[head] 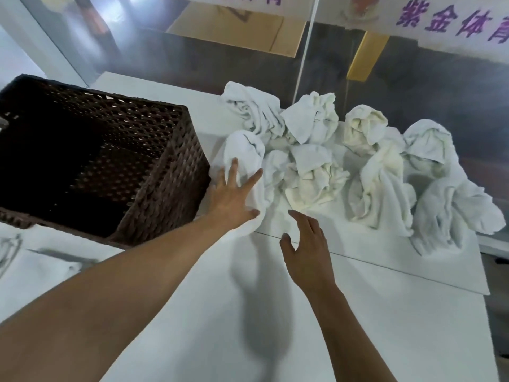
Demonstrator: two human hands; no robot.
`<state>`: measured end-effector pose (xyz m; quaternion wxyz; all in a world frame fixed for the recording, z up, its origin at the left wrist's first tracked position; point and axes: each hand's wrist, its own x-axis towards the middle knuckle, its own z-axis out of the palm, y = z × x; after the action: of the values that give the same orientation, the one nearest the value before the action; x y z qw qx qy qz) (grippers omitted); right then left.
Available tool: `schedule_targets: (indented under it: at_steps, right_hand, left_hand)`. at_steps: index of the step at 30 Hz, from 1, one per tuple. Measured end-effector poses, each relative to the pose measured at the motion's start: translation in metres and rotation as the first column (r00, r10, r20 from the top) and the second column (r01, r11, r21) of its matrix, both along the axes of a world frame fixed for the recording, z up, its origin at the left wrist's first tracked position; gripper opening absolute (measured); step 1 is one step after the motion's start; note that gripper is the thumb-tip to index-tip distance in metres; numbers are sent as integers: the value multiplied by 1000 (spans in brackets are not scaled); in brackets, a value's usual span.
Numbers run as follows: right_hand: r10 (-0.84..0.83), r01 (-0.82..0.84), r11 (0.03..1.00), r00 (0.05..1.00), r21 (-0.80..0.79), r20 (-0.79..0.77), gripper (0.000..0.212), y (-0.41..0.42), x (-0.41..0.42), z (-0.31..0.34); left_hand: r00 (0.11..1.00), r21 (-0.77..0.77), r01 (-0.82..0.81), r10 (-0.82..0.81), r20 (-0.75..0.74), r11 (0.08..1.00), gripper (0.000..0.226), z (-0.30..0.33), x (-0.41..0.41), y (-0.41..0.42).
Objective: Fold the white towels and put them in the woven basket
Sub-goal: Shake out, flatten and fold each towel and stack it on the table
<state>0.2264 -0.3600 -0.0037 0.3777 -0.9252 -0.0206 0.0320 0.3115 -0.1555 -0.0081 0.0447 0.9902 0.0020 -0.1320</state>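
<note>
— What are the hands doing?

— The left hand (234, 194) lies with fingers spread flat on the nearest towel (243, 158), the crumpled one at the left end of the pile, just beside the woven basket (154, 172). It presses or touches; nothing is pinched. The right hand (308, 244) hovers open over the white table (358, 326), fingers relaxed, near the pile's front edge and holding nothing.

— So which step is this?

— I'd judge it the very start: choosing a first towel. The basket looks empty as far as its dark inside shows, and every towel in the pile of towels (358, 166) is bunched up, none folded.

— And next?

— Probably closing the left fingers on that towel, drawing it clear of its neighbours onto the bare table in front, then finding two corners with both hands to spread it flat. It touches the next towel, so that one may drag along.
</note>
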Motion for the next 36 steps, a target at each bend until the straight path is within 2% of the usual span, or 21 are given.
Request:
schedule_targets:
  at_steps: [2, 4, 11, 14, 19, 24, 30, 36]
  right_hand:
    - [-20, 21, 1000, 999, 19, -46, 52, -5, 0, -6]
    - [-22, 23, 1000, 997, 20, -72, 51, -9, -2, -11]
    - [8, -6, 1000, 992, 22, -125, 52, -5, -11, -23]
    - [17, -15, 1000, 991, 17, -131, 52, 2, -10, -23]
    - [23, -23, 1000, 990, -1, -136, 51, 12, -13, -22]
    - [28, -28, 1000, 988, 3, -153, 50, 18, -34, -23]
    - [0, -4, 1000, 975, -21, -220, 49, 22, -82, -23]
    - [-48, 46, 999, 947, -14, -317, 42, 37, -124, -27]
  left_hand:
    - [998, -42, -3, 0, -62, 999, 96, -16, 3, -3]
    - [996, -116, -47, 37, -81, 992, 84, -29, 1, -6]
    - [987, -240, -101, 127, 97, 966, 58, -33, -17, -13]
    - [985, -253, -86, 121, 124, 964, 57, -30, -38, -11]
    - [981, -145, -66, 90, 169, 987, 62, -33, -96, -14]
    - [986, -277, -24, 68, 150, 961, 63, -31, -158, -8]
    - [995, -280, 86, -68, 74, 956, 66, -31, -241, 12]
    - [984, -300, 175, -169, 49, 938, 50, -25, -307, 25]
